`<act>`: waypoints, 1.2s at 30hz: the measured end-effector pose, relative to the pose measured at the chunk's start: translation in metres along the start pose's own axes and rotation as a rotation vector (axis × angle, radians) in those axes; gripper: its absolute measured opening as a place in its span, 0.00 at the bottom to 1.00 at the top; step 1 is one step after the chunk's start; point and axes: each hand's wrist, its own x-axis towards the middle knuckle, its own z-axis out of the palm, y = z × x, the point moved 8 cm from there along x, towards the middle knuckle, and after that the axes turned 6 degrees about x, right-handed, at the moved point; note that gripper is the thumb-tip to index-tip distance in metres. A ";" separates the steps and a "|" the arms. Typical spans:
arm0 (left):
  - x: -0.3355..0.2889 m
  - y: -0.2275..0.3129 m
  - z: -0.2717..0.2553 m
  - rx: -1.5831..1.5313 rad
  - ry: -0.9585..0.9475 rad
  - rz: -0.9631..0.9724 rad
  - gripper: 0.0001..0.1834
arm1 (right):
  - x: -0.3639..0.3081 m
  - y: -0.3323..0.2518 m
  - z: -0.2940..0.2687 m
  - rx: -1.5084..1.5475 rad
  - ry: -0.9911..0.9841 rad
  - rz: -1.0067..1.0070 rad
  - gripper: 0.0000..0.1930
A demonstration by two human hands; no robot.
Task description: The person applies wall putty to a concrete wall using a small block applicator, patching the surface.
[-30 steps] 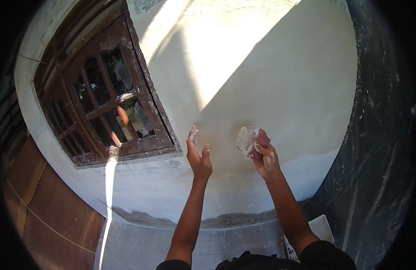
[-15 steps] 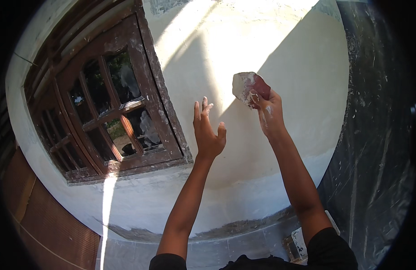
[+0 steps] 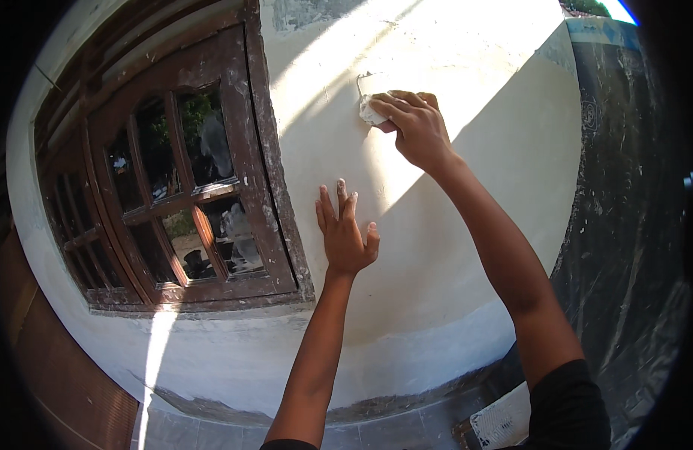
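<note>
My right hand (image 3: 415, 127) is raised high, its fingers closed around a flat dark red putty scraper (image 3: 388, 126). White putty (image 3: 371, 111) coats the scraper's left side, which meets the cream wall (image 3: 481, 180). A thin curved ridge of putty (image 3: 360, 81) shows on the wall just above it. Lower and to the left, my left hand (image 3: 346, 240) is open with spread fingers and holds nothing. Its fingertips carry whitish smears. Whether that palm touches the wall I cannot tell.
A brown wooden window (image 3: 189, 195) with several glass panes stands at the left, its frame spotted white. A dark sheet (image 3: 616, 202) hangs at the right. Low at the right, a whitish container (image 3: 504, 416) stands on grey tiles (image 3: 391, 427). Sunlight crosses the wall diagonally.
My right hand has moved up and left and turned over, bringing the scraper to the wall. A putty ridge now shows there. My left hand has dropped slightly, still open.
</note>
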 end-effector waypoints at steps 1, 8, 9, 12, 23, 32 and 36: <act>0.000 0.001 0.006 0.017 -0.057 -0.009 0.36 | -0.020 -0.002 -0.001 0.002 -0.001 0.002 0.21; -0.003 0.000 0.001 0.058 0.115 0.093 0.34 | -0.084 -0.026 -0.011 0.047 -0.052 -0.004 0.24; -0.004 -0.002 0.002 0.053 0.072 0.071 0.33 | -0.069 -0.017 -0.017 0.034 0.016 -0.014 0.25; -0.004 0.002 0.007 0.045 0.055 0.071 0.33 | 0.002 0.008 -0.038 -0.003 0.142 -0.081 0.26; -0.002 0.003 0.004 0.104 0.093 0.106 0.34 | -0.145 -0.019 -0.004 0.037 -0.097 0.012 0.26; -0.002 0.007 0.010 0.148 0.067 0.066 0.35 | 0.050 0.016 -0.017 -0.010 0.160 -0.020 0.26; -0.004 0.003 0.007 0.127 0.070 0.057 0.33 | -0.021 0.000 0.018 -0.019 0.033 0.037 0.26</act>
